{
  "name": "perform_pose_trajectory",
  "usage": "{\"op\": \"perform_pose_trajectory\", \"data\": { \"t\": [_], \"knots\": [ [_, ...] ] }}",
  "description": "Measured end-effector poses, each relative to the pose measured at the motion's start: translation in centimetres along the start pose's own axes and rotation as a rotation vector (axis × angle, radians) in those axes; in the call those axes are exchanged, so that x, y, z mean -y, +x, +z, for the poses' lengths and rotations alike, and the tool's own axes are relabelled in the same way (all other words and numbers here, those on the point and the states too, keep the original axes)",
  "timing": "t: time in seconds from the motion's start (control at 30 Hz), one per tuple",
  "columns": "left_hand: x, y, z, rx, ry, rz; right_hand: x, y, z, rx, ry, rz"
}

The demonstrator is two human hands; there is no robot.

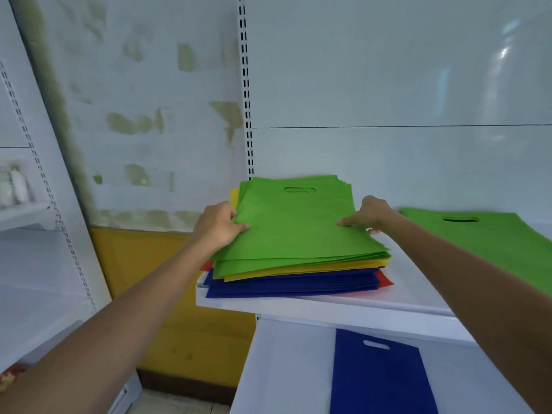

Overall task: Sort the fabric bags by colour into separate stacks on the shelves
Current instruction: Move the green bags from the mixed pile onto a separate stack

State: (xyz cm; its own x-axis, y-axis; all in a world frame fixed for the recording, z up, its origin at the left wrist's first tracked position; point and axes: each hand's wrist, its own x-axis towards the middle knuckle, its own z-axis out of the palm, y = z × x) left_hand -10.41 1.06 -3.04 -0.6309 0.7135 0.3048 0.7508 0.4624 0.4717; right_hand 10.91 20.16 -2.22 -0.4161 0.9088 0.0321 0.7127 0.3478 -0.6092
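A mixed stack of flat fabric bags (295,264) lies on the white upper shelf (328,306), with several green bags on top, then yellow, dark blue and red ones. My left hand (219,224) pinches the left edge of the top green bags (295,222). My right hand (369,215) grips their right edge, thumb on top and fingers under. A separate green bag (484,237) lies flat on the same shelf to the right. One dark blue bag (379,375) lies on the shelf below.
A slotted upright (246,94) runs up the back panel behind the stack. A second white shelving unit (33,216) stands at the left, with blurred bottles on it. A yellow wall band (167,294) shows between the units.
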Motion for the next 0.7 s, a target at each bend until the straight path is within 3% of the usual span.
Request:
{"op": "perform_pose_trajectory", "data": {
  "t": [0.17,0.47,0.7],
  "knots": [
    [-1.3,-0.2,0.7,-0.003,-0.040,0.077,-1.8,0.2,0.0,-0.136,0.214,0.102],
    [-6.5,-0.3,0.4,-0.040,-0.025,0.269,-2.1,-1.1,-4.5,-0.494,-0.237,-0.296],
    [-14.8,-1.1,2.9,0.085,-0.009,0.363,-10.1,-1.8,-11.6,-0.553,-0.402,-0.294]
  ]
}}
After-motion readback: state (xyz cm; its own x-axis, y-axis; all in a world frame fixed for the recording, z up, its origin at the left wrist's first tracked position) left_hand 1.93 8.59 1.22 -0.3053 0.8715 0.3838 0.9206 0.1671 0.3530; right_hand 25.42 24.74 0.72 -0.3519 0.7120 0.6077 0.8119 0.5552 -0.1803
